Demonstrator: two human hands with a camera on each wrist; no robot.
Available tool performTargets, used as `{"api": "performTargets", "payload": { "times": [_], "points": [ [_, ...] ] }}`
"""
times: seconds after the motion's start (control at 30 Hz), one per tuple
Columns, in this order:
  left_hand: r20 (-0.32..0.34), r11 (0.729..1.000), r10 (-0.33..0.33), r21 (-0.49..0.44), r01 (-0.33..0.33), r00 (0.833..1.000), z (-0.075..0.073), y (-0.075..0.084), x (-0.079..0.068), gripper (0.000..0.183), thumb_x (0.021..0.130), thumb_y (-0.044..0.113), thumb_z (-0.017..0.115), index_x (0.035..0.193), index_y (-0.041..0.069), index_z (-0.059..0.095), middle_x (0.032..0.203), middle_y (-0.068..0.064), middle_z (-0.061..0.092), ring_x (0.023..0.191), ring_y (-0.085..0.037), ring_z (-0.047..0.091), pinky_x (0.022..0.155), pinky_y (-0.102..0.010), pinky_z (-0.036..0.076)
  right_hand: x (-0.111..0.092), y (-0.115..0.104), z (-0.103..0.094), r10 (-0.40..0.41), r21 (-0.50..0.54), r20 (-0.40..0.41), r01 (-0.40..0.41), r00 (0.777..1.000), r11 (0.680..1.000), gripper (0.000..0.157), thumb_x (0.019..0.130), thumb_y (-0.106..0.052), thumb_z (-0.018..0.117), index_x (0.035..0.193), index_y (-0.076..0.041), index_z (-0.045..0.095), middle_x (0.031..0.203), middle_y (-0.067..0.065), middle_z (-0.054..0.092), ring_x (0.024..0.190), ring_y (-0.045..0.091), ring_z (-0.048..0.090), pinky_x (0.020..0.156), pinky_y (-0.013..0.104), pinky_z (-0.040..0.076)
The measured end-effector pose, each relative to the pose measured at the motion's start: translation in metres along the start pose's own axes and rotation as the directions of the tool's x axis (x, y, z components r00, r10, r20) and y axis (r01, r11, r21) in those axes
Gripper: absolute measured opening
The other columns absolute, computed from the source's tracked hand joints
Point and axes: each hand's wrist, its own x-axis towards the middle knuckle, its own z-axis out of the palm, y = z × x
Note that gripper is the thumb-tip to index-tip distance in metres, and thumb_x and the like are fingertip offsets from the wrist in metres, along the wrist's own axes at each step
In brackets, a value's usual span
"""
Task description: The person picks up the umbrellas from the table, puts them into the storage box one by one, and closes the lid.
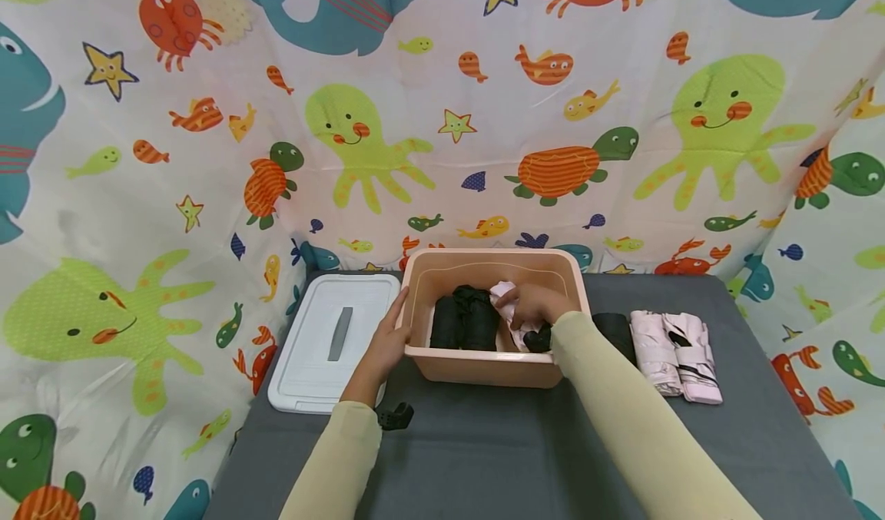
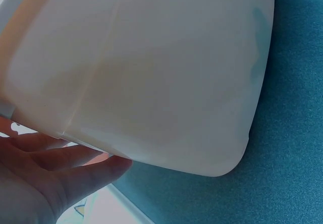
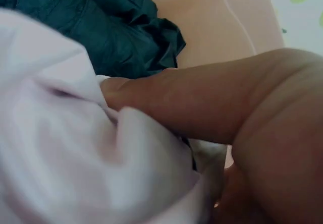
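Note:
A peach plastic bin (image 1: 484,370) stands on the grey table. Along its left side lies my left hand (image 1: 389,343), its fairly straight fingers touching the wall; the left wrist view shows these fingers (image 2: 96,176) against the bin's side. Inside the bin, my right hand (image 1: 535,305) pinches a pale pink folded cloth item (image 1: 510,316). Close up in the right wrist view, the pink cloth (image 3: 65,133) is bunched beside the thumb. Dark rolled cloth bundles (image 1: 477,324) sit upright left of that hand, and another dark piece (image 1: 538,339) lies below it.
A white lid with a grey handle (image 1: 376,305) lies left of the bin. To the right are a dark bundle (image 1: 615,332) and two pink folded bundles (image 1: 653,351) with black straps. A sea-animal patterned curtain (image 1: 415,159) hangs behind the table.

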Motion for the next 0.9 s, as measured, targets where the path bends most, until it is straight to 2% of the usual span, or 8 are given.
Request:
{"api": "performTargets", "payload": {
  "times": [0.17, 0.37, 0.43, 0.5, 0.6, 0.7, 0.77, 0.9],
  "points": [
    [0.005, 1.0, 0.008, -0.007, -0.008, 1.0, 0.0012, 0.0011, -0.0007, 0.082, 0.086, 0.007, 0.044, 0.144, 0.059, 0.022, 0.163, 0.006, 0.017, 0.145, -0.035, 0.029, 0.101, -0.058, 0.041, 0.0032, 0.0016, 0.0029, 0.032, 0.026, 0.018, -0.033, 0.999, 0.999, 0.058, 0.082, -0.007, 0.069, 0.138, -0.016, 0.056, 0.106, 0.014, 0.06, 0.056, 0.012, 0.045, 0.05, 0.021, 0.041],
    [0.006, 1.0, 0.005, -0.001, -0.005, 1.0, 0.0017, 0.0006, -0.0004, 0.08, 0.087, 0.008, 0.044, 0.144, 0.06, 0.022, 0.163, 0.007, 0.016, 0.146, -0.036, 0.027, 0.101, -0.06, 0.04, 0.005, 0.0008, 0.006, 0.025, -0.037, 0.035, -0.023, 0.999, 0.999, 0.061, 0.087, -0.018, 0.066, 0.145, -0.018, 0.047, 0.13, 0.013, 0.052, 0.075, 0.017, 0.048, 0.059, 0.023, 0.042],
    [0.005, 1.0, 0.005, 0.001, -0.005, 1.0, 0.0017, 0.0005, -0.0005, 0.079, 0.087, 0.009, 0.045, 0.144, 0.06, 0.022, 0.163, 0.006, 0.016, 0.146, -0.037, 0.027, 0.101, -0.06, 0.041, 0.0049, 0.0002, 0.0069, 0.029, -0.028, 0.062, -0.027, 0.998, 0.999, 0.062, 0.09, -0.02, 0.063, 0.148, -0.018, 0.042, 0.119, 0.012, 0.054, 0.078, 0.017, 0.047, 0.062, 0.025, 0.043],
    [0.002, 1.0, -0.005, 0.002, 0.005, 1.0, 0.0019, 0.0007, -0.0006, 0.079, 0.088, 0.01, 0.045, 0.143, 0.061, 0.022, 0.163, 0.007, 0.016, 0.146, -0.036, 0.027, 0.101, -0.059, 0.041, 0.0049, -0.0003, 0.0078, 0.036, -0.009, 0.088, -0.035, 0.995, 0.999, 0.062, 0.092, -0.02, 0.06, 0.15, -0.018, 0.038, 0.098, 0.009, 0.053, 0.073, 0.016, 0.045, 0.061, 0.025, 0.042],
    [-0.002, 1.0, -0.012, 0.002, 0.012, 1.0, 0.0019, 0.0008, -0.0008, 0.079, 0.088, 0.009, 0.044, 0.142, 0.062, 0.022, 0.163, 0.007, 0.016, 0.146, -0.036, 0.027, 0.1, -0.059, 0.041, 0.005, -0.0006, 0.0089, 0.041, 0.024, 0.116, -0.044, 0.992, 0.999, 0.062, 0.092, -0.016, 0.057, 0.151, -0.015, 0.036, 0.092, 0.007, 0.049, 0.067, 0.014, 0.042, 0.059, 0.023, 0.041],
    [-0.004, 1.0, -0.02, 0.003, 0.02, 1.0, 0.002, 0.0014, -0.0015, 0.079, 0.088, 0.011, 0.045, 0.141, 0.063, 0.023, 0.162, 0.009, 0.017, 0.146, -0.035, 0.028, 0.1, -0.059, 0.042, 0.0046, 0.0001, 0.0088, 0.045, 0.054, 0.111, -0.051, 0.993, 0.997, 0.061, 0.091, -0.014, 0.057, 0.149, -0.011, 0.039, 0.118, 0.013, 0.054, 0.074, 0.017, 0.048, 0.063, 0.024, 0.047],
    [-0.005, 1.0, -0.016, 0.003, 0.016, 1.0, 0.0019, 0.0015, -0.0016, 0.079, 0.087, 0.011, 0.046, 0.142, 0.063, 0.023, 0.162, 0.008, 0.017, 0.145, -0.035, 0.028, 0.1, -0.059, 0.042, 0.0042, 0.0009, 0.0082, 0.043, 0.081, 0.104, -0.051, 0.994, 0.995, 0.059, 0.09, -0.013, 0.057, 0.147, -0.009, 0.041, 0.139, 0.018, 0.047, 0.085, 0.022, 0.052, 0.072, 0.028, 0.053],
    [-0.008, 1.0, -0.017, -0.001, 0.017, 1.0, 0.0015, 0.0015, -0.0017, 0.079, 0.087, 0.01, 0.045, 0.142, 0.062, 0.023, 0.162, 0.009, 0.018, 0.145, -0.034, 0.028, 0.101, -0.059, 0.041, 0.0024, 0.0018, 0.0068, 0.028, 0.118, 0.096, -0.039, 0.995, 0.992, 0.056, 0.09, -0.012, 0.057, 0.145, -0.007, 0.044, 0.149, 0.02, 0.041, 0.105, 0.03, 0.054, 0.089, 0.038, 0.054]
  ]
}}
